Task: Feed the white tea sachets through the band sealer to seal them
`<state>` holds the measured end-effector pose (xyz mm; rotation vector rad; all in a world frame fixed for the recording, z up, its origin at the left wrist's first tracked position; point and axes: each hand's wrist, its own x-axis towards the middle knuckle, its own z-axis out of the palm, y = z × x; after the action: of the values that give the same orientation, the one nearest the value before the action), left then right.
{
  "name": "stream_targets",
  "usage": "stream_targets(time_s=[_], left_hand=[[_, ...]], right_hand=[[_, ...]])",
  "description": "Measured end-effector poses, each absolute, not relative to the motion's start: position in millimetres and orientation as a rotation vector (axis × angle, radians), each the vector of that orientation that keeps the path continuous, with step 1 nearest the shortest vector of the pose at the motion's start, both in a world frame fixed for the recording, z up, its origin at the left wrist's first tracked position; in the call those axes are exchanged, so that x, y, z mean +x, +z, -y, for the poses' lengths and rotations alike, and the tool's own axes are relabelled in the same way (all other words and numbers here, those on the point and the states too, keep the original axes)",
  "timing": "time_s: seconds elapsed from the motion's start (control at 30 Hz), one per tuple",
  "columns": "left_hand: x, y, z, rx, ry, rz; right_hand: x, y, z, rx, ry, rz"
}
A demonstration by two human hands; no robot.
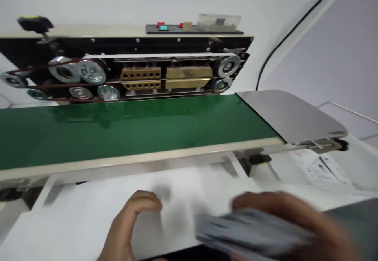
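Note:
My left hand [124,225] is at the bottom centre, its fingers curved and apart over the white table surface. A pale grey patch shows beside its fingers; whether this is shadow or thin film I cannot tell. To the right, my right hand [292,217] is smeared by motion and wraps round a grey, flattish packet [251,229], whose blurred surface hides its detail. Behind both hands runs a continuous band sealer [141,46] with a green conveyor belt [153,131], metal rollers and brass blocks. Neither hand touches it.
A grey metal end plate [292,115] extends the conveyor at right. Printed paper [321,170] lies beneath it. A black cable [295,24] runs up the wall. A black knob [35,24] sticks up at the sealer's left. Something dark [191,254] lies at the bottom edge.

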<state>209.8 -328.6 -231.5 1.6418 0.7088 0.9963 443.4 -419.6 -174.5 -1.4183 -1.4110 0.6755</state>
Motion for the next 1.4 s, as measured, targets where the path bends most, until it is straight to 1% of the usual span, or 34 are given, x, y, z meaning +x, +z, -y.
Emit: stream_targets(time_s=[0.17, 0.27, 0.33, 0.4, 0.53, 0.63, 0.73, 0.8, 0.9, 1.0, 1.07, 1.13, 1.2, 1.23, 1.3, 1.4], left_hand=[[209, -228, 339, 1.659, 1.184, -0.833], [211, -226, 346, 1.547, 1.131, -0.999], [212, -226, 349, 1.48, 1.081, -1.028], [214, -227, 351, 1.459, 1.079, -1.027], [218, -227, 353, 1.358, 1.085, -0.961], [219, -226, 354, 1.303, 1.196, -0.862], [218, -228, 354, 1.37, 1.332, -0.81], [217, -230, 353, 1.485, 1.268, -0.868], [215, -234, 351, 1.589, 1.06, -0.985], [210, -231, 348, 1.587, 1.025, -0.937], [204, -224, 343, 1.425, 1.013, -0.898], [197, -216, 338, 1.112, 0.964, -0.844], [191, -211, 334, 0.757, 0.841, -0.73], [189, -209, 333, 0.618, 0.773, -0.658], [187, -207, 333, 0.417, 0.632, -0.542], [189, -205, 337, 0.278, 0.54, -0.49]], right_hand=[[391, -206, 373, -1.118, 0.573, 1.76], [381, -222, 362, -1.251, 0.532, 1.817], [376, -231, 363, -1.346, 0.597, 1.798], [372, -237, 366, -1.333, 0.668, 1.77], [366, -241, 372, -1.281, 0.667, 1.706], [366, -235, 376, -1.309, 0.658, 1.727], [368, -228, 376, -1.244, 0.628, 1.832], [367, -228, 374, -1.214, 0.617, 1.852], [363, -233, 368, -1.276, 0.68, 1.736], [360, -235, 369, -1.318, 0.742, 1.596], [362, -227, 372, -1.31, 0.915, 1.458], [365, -212, 376, -1.247, 1.204, 1.278], [367, -197, 378, -1.16, 1.481, 1.145], [366, -191, 378, -1.149, 1.566, 1.134], [363, -184, 379, -1.225, 1.595, 1.206], [356, -185, 383, -1.392, 1.389, 1.366]])
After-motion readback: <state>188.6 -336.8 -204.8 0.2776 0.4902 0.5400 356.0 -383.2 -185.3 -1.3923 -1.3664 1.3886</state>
